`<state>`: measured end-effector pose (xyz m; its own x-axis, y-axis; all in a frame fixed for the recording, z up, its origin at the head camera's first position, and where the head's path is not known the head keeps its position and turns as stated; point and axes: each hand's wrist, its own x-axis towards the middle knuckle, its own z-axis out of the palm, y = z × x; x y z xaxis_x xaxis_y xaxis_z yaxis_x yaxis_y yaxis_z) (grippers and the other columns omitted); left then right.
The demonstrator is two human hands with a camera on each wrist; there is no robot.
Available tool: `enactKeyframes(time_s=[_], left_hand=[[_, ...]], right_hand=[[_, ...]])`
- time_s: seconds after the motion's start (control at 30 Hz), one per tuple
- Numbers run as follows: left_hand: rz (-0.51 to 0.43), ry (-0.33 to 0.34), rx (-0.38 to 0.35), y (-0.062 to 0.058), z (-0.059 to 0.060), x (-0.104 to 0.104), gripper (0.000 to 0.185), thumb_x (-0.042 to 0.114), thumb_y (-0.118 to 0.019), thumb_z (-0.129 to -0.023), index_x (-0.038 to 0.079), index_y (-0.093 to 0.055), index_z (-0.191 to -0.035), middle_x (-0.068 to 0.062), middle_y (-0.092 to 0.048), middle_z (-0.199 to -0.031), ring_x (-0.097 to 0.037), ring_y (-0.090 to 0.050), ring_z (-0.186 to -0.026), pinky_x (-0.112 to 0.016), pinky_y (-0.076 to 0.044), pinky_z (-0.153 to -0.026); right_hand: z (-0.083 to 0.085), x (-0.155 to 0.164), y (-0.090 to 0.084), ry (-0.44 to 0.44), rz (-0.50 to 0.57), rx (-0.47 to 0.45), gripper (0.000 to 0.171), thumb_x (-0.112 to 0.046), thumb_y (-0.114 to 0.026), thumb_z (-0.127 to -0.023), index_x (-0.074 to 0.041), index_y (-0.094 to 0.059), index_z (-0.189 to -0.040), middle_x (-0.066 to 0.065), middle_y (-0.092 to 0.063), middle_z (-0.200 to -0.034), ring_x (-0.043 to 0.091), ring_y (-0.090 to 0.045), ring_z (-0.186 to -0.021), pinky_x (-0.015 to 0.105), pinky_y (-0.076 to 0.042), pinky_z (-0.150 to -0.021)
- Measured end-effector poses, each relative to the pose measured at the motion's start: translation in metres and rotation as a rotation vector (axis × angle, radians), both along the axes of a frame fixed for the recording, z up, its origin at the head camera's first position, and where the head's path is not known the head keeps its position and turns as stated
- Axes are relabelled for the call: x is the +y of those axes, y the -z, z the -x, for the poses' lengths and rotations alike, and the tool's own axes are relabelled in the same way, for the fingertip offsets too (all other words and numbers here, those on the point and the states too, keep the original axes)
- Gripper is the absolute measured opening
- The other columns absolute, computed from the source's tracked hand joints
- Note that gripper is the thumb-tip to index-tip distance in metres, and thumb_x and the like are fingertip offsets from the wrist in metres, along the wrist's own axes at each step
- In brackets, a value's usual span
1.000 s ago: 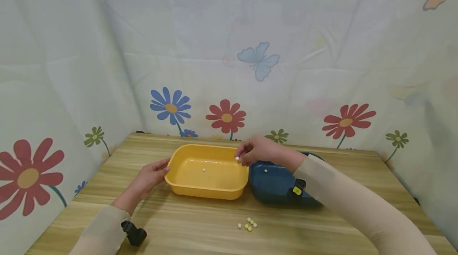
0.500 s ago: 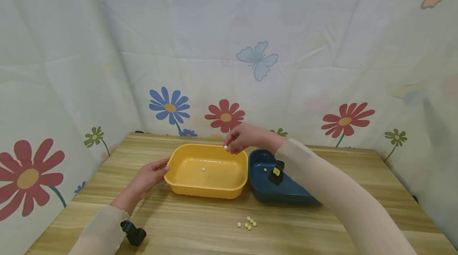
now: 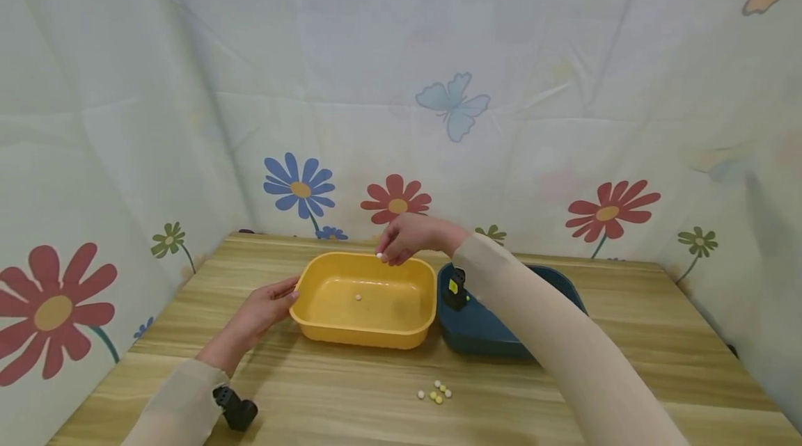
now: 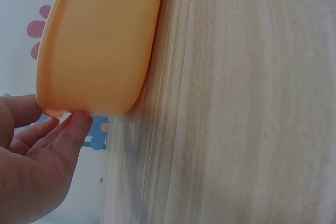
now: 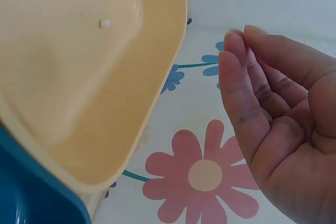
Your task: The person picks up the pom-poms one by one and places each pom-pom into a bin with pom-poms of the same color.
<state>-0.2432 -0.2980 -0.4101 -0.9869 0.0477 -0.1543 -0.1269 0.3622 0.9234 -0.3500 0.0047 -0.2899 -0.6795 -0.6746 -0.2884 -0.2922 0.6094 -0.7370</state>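
Observation:
My right hand (image 3: 401,241) hovers over the far rim of the yellow tub (image 3: 326,324) and pinches a small white bead (image 3: 379,255) between thumb and fingertips. In the right wrist view the fingertips (image 5: 233,38) are pressed together and the bead is hidden. Another white bead (image 3: 358,297) lies on the tub's floor (image 5: 105,23). My left hand (image 3: 266,305) rests against the tub's left end, its straight fingers (image 4: 73,129) touching the outer wall of the yellow tub (image 4: 100,40) just under the rim.
A dark blue tub (image 3: 495,331) stands right beside the yellow one, partly behind my right forearm. Several white and yellow beads (image 3: 435,394) lie in a cluster on the wooden table (image 3: 351,397) in front. Flowered cloth walls surround the table.
My right hand has carried the white bead leftward and away, from above the blue tub's edge to over the yellow tub's far rim. The left hand has stayed at the tub.

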Motion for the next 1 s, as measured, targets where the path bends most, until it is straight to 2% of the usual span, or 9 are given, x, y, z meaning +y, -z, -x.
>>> enactKeyframes(time_s=[0.07, 0.23, 0.37, 0.57, 0.83, 1.0], left_hand=[[0.004, -0.002, -0.001, 0.000, 0.000, -0.001, 0.056, 0.016, -0.044, -0.111, -0.007, -0.026, -0.158, -0.030, -0.033, -0.161, -0.044, -0.043, -0.147, -0.041, -0.054, -0.110], [0.011, -0.009, -0.003, 0.001, 0.002, -0.001, 0.056, 0.018, -0.045, -0.110, -0.006, -0.028, -0.158, -0.030, -0.034, -0.161, -0.043, -0.044, -0.146, -0.040, -0.055, -0.109], [0.021, -0.022, -0.016, 0.002, 0.002, -0.001, 0.057, 0.020, -0.047, -0.110, -0.004, -0.029, -0.158, -0.028, -0.035, -0.161, -0.042, -0.045, -0.146, -0.042, -0.052, -0.111], [0.026, -0.021, -0.018, 0.002, 0.001, 0.000, 0.057, 0.020, -0.047, -0.110, -0.005, -0.029, -0.158, -0.028, -0.035, -0.161, -0.042, -0.045, -0.146, -0.044, -0.050, -0.113], [0.026, -0.032, -0.027, 0.001, 0.001, 0.001, 0.057, 0.021, -0.046, -0.110, -0.003, -0.029, -0.159, -0.028, -0.035, -0.162, -0.042, -0.045, -0.146, -0.044, -0.049, -0.113], [0.017, -0.031, -0.026, 0.002, 0.001, 0.000, 0.057, 0.020, -0.046, -0.110, -0.003, -0.029, -0.159, -0.028, -0.034, -0.162, -0.042, -0.044, -0.147, -0.044, -0.047, -0.114]], right_hand=[[0.003, -0.004, 0.002, -0.013, -0.001, 0.002, 0.021, -0.016, -0.073, -0.095, -0.005, -0.074, -0.113, 0.012, -0.075, -0.107, 0.027, -0.073, -0.096, 0.027, -0.064, -0.091], [0.009, -0.014, 0.009, -0.001, 0.030, -0.024, 0.024, -0.014, -0.071, -0.097, 0.000, -0.072, -0.117, 0.015, -0.074, -0.112, 0.031, -0.072, -0.101, 0.027, -0.064, -0.091], [0.009, -0.022, 0.015, 0.018, 0.040, -0.029, 0.025, -0.013, -0.070, -0.097, 0.001, -0.072, -0.118, 0.013, -0.074, -0.110, 0.039, -0.070, -0.110, 0.028, -0.064, -0.092], [0.013, -0.033, 0.030, 0.025, 0.007, -0.006, 0.019, -0.013, -0.072, -0.095, -0.003, -0.074, -0.111, 0.008, -0.075, -0.102, 0.031, -0.073, -0.099, 0.027, -0.064, -0.090], [0.016, -0.043, 0.041, -0.001, -0.019, -0.013, 0.018, -0.011, -0.070, -0.097, 0.000, -0.073, -0.112, 0.014, -0.074, -0.106, 0.031, -0.072, -0.099, 0.028, -0.063, -0.092], [0.018, -0.051, 0.051, -0.038, -0.059, 0.010, 0.013, -0.009, -0.069, -0.097, -0.001, -0.072, -0.107, 0.011, -0.073, -0.098, 0.027, -0.072, -0.094, 0.030, -0.064, -0.093]])
